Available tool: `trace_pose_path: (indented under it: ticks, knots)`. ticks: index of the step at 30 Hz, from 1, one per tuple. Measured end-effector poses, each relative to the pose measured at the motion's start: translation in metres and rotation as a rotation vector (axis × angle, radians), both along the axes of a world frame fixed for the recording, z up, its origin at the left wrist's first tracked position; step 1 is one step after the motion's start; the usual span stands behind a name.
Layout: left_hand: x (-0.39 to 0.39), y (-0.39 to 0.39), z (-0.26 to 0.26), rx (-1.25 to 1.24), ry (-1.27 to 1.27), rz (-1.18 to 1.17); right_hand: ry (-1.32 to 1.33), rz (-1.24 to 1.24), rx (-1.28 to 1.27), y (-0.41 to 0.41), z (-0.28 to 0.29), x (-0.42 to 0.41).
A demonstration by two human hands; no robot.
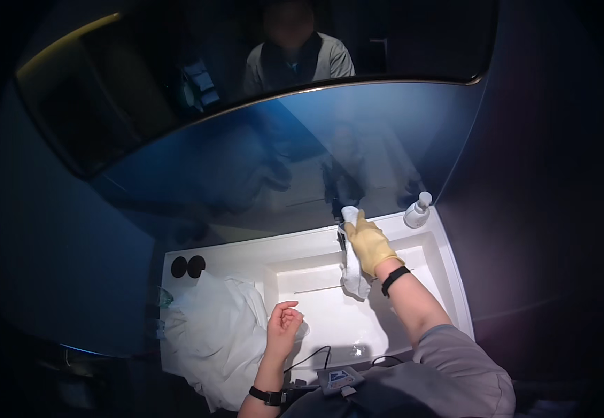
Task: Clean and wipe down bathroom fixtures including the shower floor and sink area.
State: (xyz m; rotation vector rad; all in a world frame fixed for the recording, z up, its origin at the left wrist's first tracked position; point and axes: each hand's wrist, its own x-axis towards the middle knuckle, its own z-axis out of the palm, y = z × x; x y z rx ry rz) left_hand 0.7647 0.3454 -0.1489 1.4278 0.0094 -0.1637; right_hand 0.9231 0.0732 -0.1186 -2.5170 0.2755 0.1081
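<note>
My right hand (369, 243), in a yellow rubber glove, grips a white cloth (354, 277) against the dark faucet (341, 237) at the back of a white sink (328, 308). The faucet is mostly hidden behind the cloth and glove. Bare and holding nothing, my left hand (283, 324) hovers over the left part of the basin with its fingers loosely curled. A heap of white fabric (218, 324) lies beside it on the counter's left side.
A white pump bottle (418, 211) stands at the back right corner. Two dark round objects (187, 267) sit at the back left. A dark-framed mirror (291, 89) hangs above the glossy wall. A black cable (312, 356) loops near the sink's front edge.
</note>
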Motion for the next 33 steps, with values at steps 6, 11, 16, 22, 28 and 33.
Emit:
trace_pose_path:
  ticks: [6, 11, 16, 22, 28, 33]
  knots:
    - [-0.017, 0.002, 0.002, 0.058, -0.055, -0.031, -0.103, 0.343, -0.31, -0.036, 0.021, -0.084]
    - [-0.013, -0.03, -0.007, 0.181, -0.052, -0.168, 0.027, 0.032, -0.099, -0.06, 0.012, -0.135]
    - [-0.011, -0.102, -0.03, 0.763, -0.571, -0.395, 0.049, -0.11, 0.389, -0.066, 0.023, -0.205]
    - [-0.01, -0.136, -0.066, 0.664, -0.442, -0.533, -0.329, -0.326, 1.033, -0.105, 0.005, -0.252]
    - [0.004, -0.131, -0.053, 0.411, 0.08, -0.491, -0.182, -0.691, 0.726, -0.133, 0.044, -0.28]
    - [0.004, -0.159, -0.046, -0.122, 0.326, -0.358, -0.238, -0.454, 0.416, -0.123, 0.053, -0.286]
